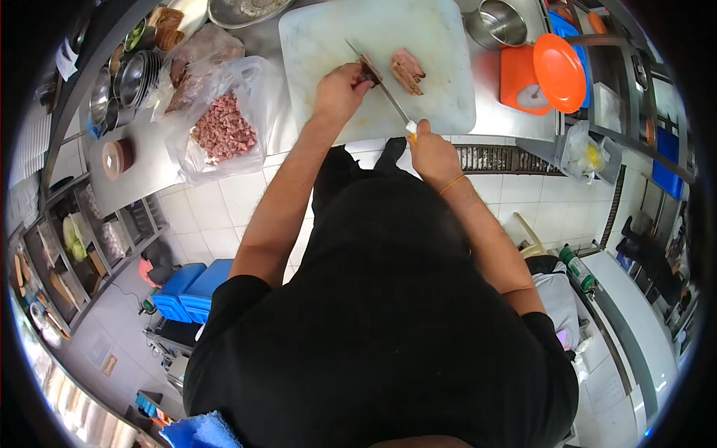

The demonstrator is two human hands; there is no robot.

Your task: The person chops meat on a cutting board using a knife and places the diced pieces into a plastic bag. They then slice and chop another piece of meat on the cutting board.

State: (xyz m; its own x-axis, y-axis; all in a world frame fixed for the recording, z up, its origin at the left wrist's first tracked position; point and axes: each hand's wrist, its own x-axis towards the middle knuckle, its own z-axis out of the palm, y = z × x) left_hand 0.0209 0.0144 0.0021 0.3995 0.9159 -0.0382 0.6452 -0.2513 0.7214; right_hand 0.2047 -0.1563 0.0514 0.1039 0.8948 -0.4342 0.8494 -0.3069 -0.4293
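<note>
My right hand (436, 158) is closed around the pale handle of a kitchen knife (393, 102). The blade points away from me and to the left, over a white cutting board (314, 37). On the blade's left side, the curled fingers of my left hand (342, 91) press on a dark-edged piece of meat (369, 70), partly hidden by those fingers. Right of the blade lies sliced meat (407, 72), its pieces close together on the board.
Left of the board sits a plastic bag of diced raw meat (224, 128), with stacked metal bowls (138, 81) beyond. An orange scale (523, 78) with a round pan and a steel pot (499, 24) stand at the right. A lidded tub (116, 160) is at the left.
</note>
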